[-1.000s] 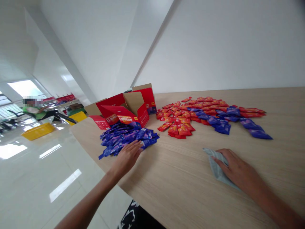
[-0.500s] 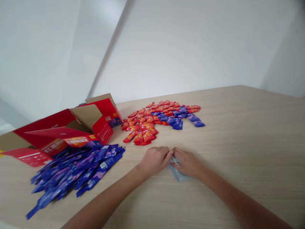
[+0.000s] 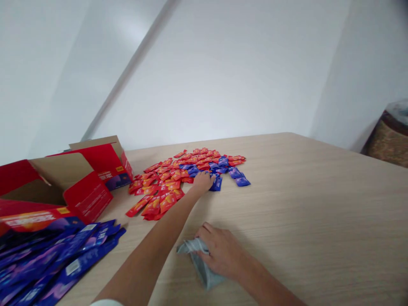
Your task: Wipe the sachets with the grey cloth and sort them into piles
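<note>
My left hand stretches out over the small blue packets at the front of the pile, its fingers bent down onto them. The fingertips are partly hidden, and I see no packet lifted. Small red-orange packets lie around and behind the blue ones. Closer to me, my right hand is closed on a soft, thin grey bag, crumpled on the table, with its upper end gathered between thumb and fingers.
Long blue packets lie heaped at the lower left. Behind them stands an open red cardboard box, with another red box further back. A white wall rises behind the wooden table. A brown patterned object stands beyond its right edge.
My left hand has left the grey bag and reached forward to the blue packets. My right hand keeps hold of the bag. The view has shifted to the right.
</note>
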{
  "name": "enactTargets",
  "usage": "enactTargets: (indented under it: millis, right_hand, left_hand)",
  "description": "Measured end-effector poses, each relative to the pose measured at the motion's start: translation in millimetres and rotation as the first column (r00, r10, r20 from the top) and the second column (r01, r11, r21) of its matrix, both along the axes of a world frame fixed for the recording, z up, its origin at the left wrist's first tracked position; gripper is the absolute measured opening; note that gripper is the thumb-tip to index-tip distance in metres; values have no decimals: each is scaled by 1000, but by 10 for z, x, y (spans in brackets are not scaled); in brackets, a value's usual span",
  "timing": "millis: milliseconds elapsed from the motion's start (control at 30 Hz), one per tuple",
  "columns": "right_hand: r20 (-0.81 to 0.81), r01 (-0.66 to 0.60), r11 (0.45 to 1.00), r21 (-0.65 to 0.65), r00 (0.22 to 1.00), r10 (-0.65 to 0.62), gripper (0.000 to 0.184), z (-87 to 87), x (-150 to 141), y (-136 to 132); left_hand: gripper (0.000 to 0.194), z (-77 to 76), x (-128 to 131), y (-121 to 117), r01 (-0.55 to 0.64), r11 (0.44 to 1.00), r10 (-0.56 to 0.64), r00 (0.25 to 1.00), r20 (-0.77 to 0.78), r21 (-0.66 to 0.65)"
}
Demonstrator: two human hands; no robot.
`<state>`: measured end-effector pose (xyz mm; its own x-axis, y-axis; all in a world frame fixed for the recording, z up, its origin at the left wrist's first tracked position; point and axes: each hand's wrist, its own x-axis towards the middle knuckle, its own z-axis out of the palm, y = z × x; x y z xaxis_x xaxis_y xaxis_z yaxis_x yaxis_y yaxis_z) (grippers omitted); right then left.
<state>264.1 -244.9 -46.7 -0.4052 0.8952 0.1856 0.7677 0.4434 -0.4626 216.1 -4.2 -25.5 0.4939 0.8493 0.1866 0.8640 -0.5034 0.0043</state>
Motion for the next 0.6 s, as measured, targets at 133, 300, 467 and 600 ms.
enactTargets:
  millis: [133,300,467,600]
  right_hand:
    - [11,4,1000,-9,1000,-4,28,62,-6,-5]
    - [14,5,1000,-20,1000,-5,29,94,-8,-3]
    - [23,5,1000,-11,1000,-5,29,96,5,-18]
    - [13,1,1000,0,1000,-1,31,63,8,-17]
  left_hand:
    - [38,26,106,156,-91,992,86,995,-58,-84]
    - [37,154,159,199,-112,984,96,989,-116,-140]
    - [37,262,94,70,-107,983,84,985,-153,-147]
    - [37,399,-30,-126,-107,986,85,983,-165,-131]
